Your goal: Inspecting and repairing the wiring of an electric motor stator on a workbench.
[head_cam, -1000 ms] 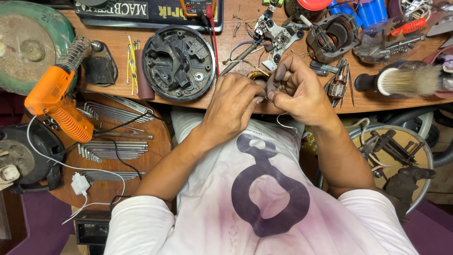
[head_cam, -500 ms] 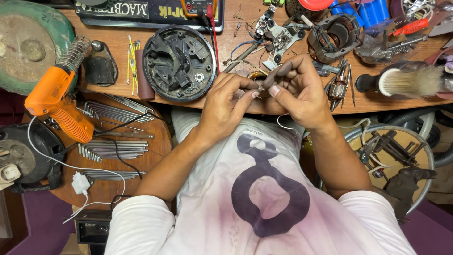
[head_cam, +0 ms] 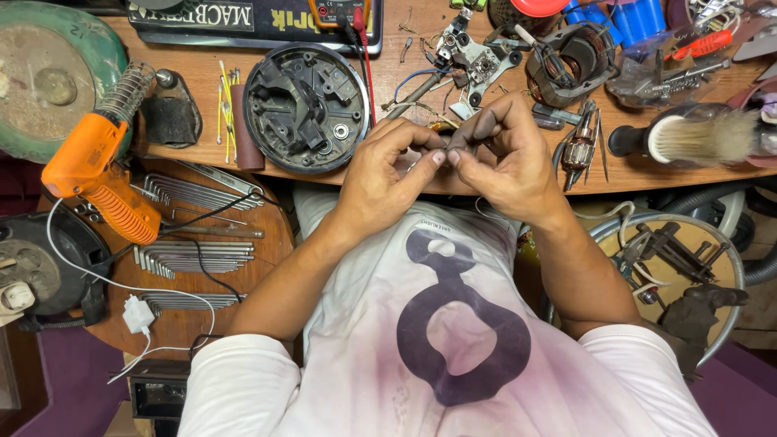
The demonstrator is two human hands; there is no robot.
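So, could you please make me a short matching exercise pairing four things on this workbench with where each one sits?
Things:
1. orange heat gun
2. round black housing
3. brush
4. hex keys

Places:
A. far right of the bench, lying on its side with its bristles pointing right
B. on the bench just left of the left hand
C. on the round wooden stool below the bench edge
D. at the bench's left edge, handle hanging over the stool

Pairs: 1-D, 2-B, 3-A, 4-C
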